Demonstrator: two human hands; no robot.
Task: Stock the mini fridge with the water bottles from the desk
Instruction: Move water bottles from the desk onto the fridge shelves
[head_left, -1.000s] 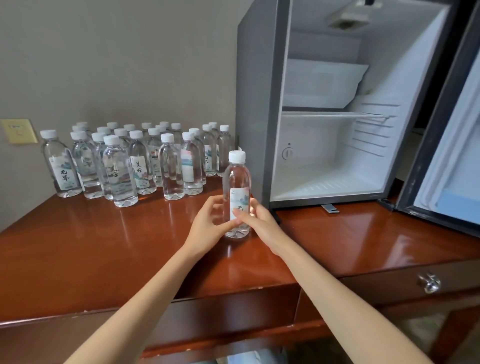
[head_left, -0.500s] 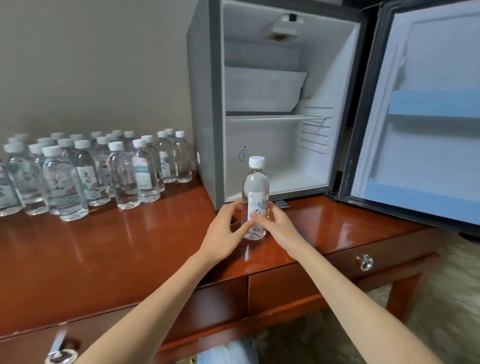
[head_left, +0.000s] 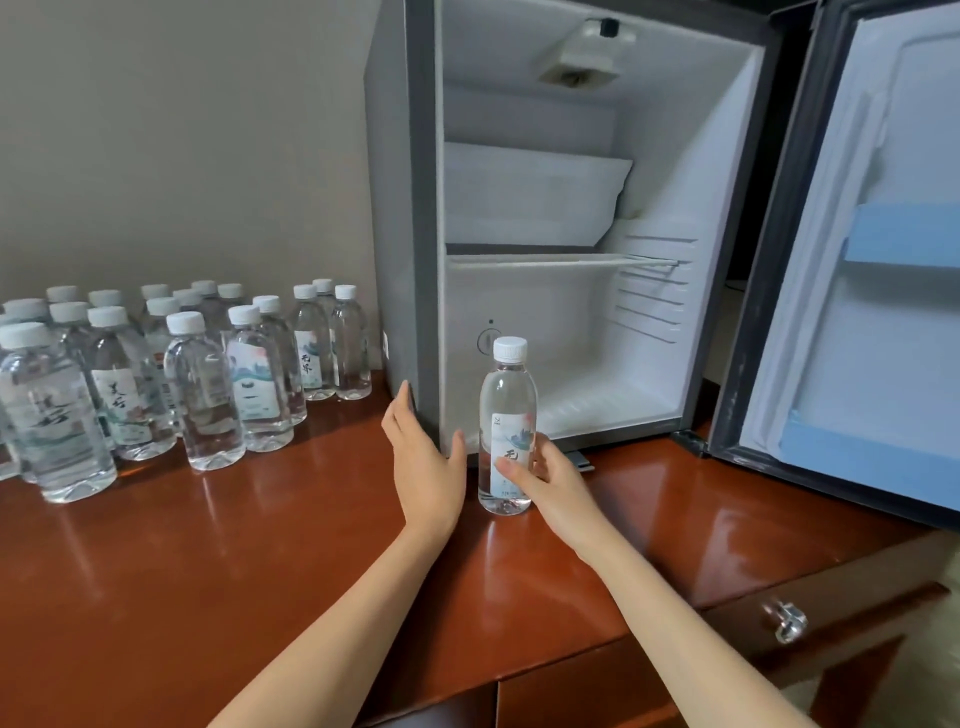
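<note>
A mini fridge (head_left: 410, 208) stands on a wooden desk (head_left: 208, 571) with its door (head_left: 883, 312) swung wide. Inside, a wire shelf (head_left: 561, 260) spans white walls. Just in front of the fridge's opening one water bottle (head_left: 508, 405) stands upright, the right hand (head_left: 550, 483) curled round its label. The left hand (head_left: 423, 462), fingers straight and released, is beside the fridge's front corner. Left of the fridge stands a cluster of capped bottles (head_left: 208, 384) — clear water in each.

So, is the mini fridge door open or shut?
Open. The door stands swung out to the right; the mini fridge interior is visible.
</note>
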